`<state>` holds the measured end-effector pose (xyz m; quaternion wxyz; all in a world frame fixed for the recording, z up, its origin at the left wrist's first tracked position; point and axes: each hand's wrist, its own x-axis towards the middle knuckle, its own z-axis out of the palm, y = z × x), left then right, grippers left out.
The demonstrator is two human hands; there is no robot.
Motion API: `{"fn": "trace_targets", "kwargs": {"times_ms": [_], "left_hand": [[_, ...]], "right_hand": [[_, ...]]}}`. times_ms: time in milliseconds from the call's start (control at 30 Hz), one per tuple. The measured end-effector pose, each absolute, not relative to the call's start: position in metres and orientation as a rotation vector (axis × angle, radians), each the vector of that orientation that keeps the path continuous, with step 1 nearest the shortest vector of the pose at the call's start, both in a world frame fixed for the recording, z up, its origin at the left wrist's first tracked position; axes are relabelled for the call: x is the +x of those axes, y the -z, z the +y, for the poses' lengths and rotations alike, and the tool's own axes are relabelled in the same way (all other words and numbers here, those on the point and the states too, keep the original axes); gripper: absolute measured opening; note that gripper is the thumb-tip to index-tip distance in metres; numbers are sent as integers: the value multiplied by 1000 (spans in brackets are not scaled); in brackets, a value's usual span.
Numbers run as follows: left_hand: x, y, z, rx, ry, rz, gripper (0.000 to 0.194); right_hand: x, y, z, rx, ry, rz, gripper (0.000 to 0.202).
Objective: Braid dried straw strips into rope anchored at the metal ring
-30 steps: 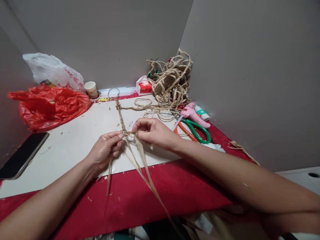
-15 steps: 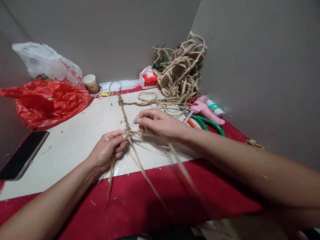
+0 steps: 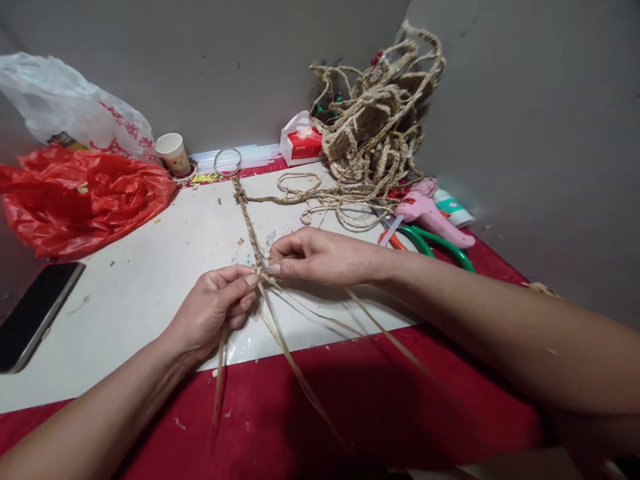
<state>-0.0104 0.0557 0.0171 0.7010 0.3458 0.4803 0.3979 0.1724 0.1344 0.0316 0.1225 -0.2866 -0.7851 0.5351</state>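
Observation:
A narrow straw braid (image 3: 249, 223) runs from a ring (image 3: 227, 162) at the back of the white sheet down to my fingers. My left hand (image 3: 220, 303) pinches its lower end between thumb and forefinger. Right beside it, my right hand (image 3: 320, 257) is closed on a straw strand at the braid's end. Several loose straw strands (image 3: 295, 367) fan out below my hands, over the white sheet and the red cloth. One strand (image 3: 385, 331) trails from under my right hand toward the lower right.
Red plastic bag (image 3: 90, 200), clear bag (image 3: 75, 107) and phone (image 3: 37, 313) lie left. A paper cup (image 3: 173, 153) and tissue pack (image 3: 303, 141) stand at the back. Coiled straw rope (image 3: 375, 133), pink glue gun (image 3: 433, 213) and green-handled scissors (image 3: 445, 247) are right.
My right hand has come down and closed on a strand beside my left fingertips. My left hand keeps its pinch. The view has shifted slightly, and the loose strands have moved.

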Motion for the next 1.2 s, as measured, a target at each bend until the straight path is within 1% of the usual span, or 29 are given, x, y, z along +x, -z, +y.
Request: {"fn": "trace_targets", "kwargs": {"times_ms": [167, 333, 567, 700, 933, 1067, 1200], "left_hand": [[-14, -17, 59, 740, -848, 1039, 10], [-17, -19, 61, 757, -791, 1031, 12], [-18, -18, 62, 731, -799, 1043, 7], [-16, -17, 60, 686, -858, 1053, 10], [-13, -17, 59, 660, -930, 1075, 13], [-13, -16, 60, 651, -933, 1059, 13], [-14, -16, 59, 667, -928, 1061, 12]], "right_hand": [[172, -28, 133, -821, -1573, -2263, 32], [171, -27, 131, -802, -1521, -2268, 30], [171, -27, 131, -826, -1483, -2267, 28], [171, -25, 129, -924, -1627, -2164, 32], [166, -12, 126, -905, -2121, -1783, 33], [167, -14, 129, -889, -2198, -1674, 30], [168, -16, 130, -864, -2214, -1688, 35]]}}
